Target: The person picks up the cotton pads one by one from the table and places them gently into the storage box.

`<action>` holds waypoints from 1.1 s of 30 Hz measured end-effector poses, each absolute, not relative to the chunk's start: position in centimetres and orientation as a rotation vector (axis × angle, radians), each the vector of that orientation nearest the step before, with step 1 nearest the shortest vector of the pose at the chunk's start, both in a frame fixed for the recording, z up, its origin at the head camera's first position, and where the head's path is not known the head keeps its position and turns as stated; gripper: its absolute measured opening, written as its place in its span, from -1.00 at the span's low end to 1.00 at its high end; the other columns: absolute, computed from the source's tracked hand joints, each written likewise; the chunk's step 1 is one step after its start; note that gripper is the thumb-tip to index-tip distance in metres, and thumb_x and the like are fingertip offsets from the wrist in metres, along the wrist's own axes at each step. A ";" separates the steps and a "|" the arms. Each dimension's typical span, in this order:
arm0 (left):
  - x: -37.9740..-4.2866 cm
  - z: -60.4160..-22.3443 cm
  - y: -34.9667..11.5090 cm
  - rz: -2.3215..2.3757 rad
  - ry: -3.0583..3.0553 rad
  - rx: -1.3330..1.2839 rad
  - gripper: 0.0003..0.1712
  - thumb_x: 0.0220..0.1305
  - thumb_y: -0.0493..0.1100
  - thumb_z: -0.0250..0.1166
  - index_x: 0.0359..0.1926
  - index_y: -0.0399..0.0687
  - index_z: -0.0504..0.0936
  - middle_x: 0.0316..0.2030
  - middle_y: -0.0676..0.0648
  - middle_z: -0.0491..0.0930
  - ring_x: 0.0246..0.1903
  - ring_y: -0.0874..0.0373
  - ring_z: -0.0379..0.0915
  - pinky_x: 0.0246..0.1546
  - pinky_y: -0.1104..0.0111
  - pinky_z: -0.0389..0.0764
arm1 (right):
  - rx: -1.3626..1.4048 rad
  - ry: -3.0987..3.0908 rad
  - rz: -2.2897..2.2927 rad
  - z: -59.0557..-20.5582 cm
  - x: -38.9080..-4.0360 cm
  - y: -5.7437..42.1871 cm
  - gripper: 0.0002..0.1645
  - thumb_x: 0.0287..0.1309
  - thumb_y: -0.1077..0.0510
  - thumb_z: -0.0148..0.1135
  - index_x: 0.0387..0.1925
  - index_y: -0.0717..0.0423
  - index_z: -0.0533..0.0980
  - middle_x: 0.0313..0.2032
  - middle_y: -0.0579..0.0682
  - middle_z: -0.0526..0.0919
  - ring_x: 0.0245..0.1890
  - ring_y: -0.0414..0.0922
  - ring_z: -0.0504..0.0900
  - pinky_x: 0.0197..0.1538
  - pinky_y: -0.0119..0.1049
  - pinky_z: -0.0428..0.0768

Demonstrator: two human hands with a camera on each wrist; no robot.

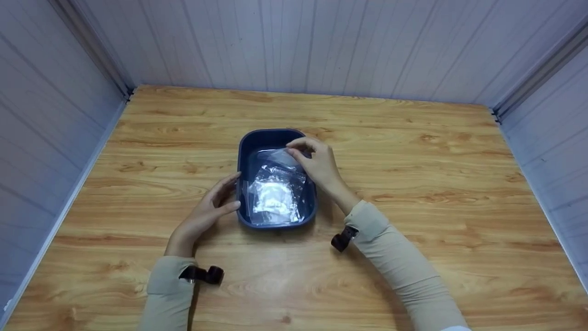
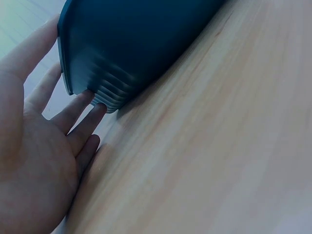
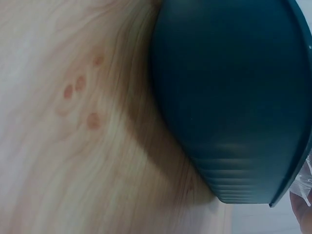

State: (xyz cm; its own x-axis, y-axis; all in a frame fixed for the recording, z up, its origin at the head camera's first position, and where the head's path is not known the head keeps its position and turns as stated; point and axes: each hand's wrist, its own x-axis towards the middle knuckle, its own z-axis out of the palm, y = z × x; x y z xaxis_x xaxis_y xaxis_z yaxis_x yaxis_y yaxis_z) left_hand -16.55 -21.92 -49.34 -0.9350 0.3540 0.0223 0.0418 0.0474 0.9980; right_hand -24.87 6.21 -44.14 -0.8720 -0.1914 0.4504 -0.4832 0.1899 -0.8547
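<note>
A dark blue plastic bin [image 1: 278, 226] stands on the table with several clear plastic bags [image 1: 275, 197] lying inside it. Over the bin's far right part, my right hand [image 1: 320, 166] pinches the corner of a clear plastic bag [image 1: 278, 157] between thumb and forefinger. My left hand [image 1: 206, 215] rests at the bin's left side, its thumb and fingers spread along the rim and outer wall. In the left wrist view the fingers [image 2: 80, 105] look nearly straight against the bin. Only the fingertips of the right hand show at the edge of the right wrist view.
The wood-grain table [image 1: 432, 184] spreads around the bin on all sides. Pale panel walls [image 1: 312, 46] close off its back, left and right. A small black camera sits on each wrist, over beige sleeves [image 1: 399, 266].
</note>
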 end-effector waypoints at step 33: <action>-16.7 -49.4 -21.3 1.951 2.092 0.427 -0.22 0.35 -0.31 0.25 0.52 -0.09 0.14 0.47 -0.16 0.16 0.44 -0.02 0.03 0.47 0.09 -0.02 | 0.553 -2.201 1.832 -42.7 -22.0 7.9 -0.81 0.17 0.27 0.38 -0.17 0.28 0.68 -0.22 0.04 0.74 -0.23 -0.14 0.62 -0.09 -0.26 0.58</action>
State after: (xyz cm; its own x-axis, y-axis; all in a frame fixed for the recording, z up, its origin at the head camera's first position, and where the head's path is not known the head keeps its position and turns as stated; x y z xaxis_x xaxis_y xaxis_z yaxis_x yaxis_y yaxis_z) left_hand -16.73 -21.34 -49.42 -0.9262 0.3767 0.0179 0.0442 0.0613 0.9971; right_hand -21.99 7.88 -42.66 -0.9038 -0.1424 0.4035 -0.4227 0.1497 -0.8938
